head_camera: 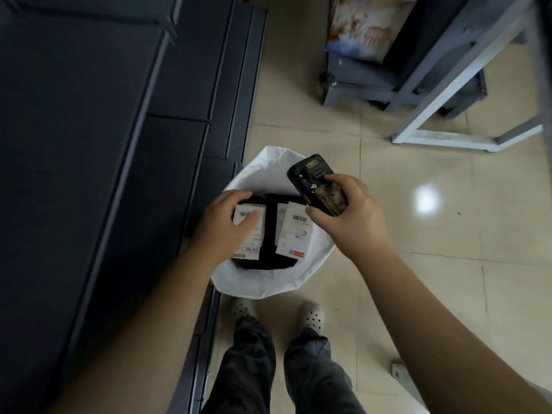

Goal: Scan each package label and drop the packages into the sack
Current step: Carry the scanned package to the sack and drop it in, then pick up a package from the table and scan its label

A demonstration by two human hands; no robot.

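I see the left hand [227,222] gripping two flat black packages with white labels [268,234] – thumb on the left label – above the open white woven sack [263,282]. The right hand [346,213] wraps its fingers around a black handheld scanner [316,183].

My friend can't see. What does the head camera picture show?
A person's left hand holds black packages with white labels over an open white sack on the floor. Their right hand holds a black scanner above them.
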